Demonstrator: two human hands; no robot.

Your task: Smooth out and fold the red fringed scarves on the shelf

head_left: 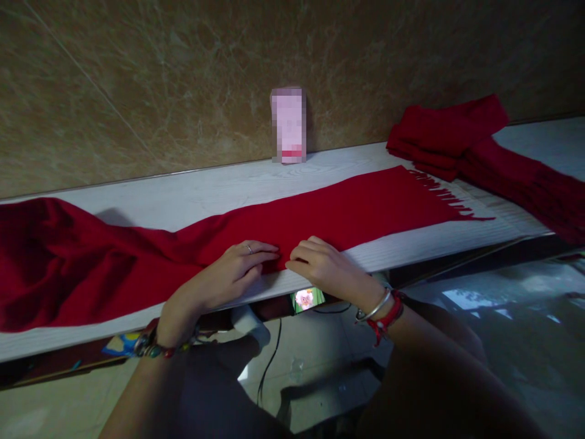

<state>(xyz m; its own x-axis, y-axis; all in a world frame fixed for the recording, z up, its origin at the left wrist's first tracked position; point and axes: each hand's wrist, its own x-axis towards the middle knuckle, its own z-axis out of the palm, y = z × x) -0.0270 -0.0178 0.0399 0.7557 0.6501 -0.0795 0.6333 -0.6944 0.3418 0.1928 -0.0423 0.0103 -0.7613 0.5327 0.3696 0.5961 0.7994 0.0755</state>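
A long red scarf point(320, 210) lies across a white wood-grain surface, flat toward its fringed right end and rumpled at the left. On its front edge near the middle rests my left hand point(233, 268), fingers stretched out over the cloth and thumb apart; a ring shows on one finger. Close beside it, my right hand point(317, 259) has its fingers bent and pressed together at the same edge, with cloth under the fingertips. A small gap separates the two hands.
Folded red scarves point(439, 137) with fringes lie at the back right. A blurred pink-and-white item point(289, 125) stands against the brown marbled wall point(183, 79). Below the front edge of the white surface point(150, 195) are a small lit screen point(308, 299) and a dark cable.
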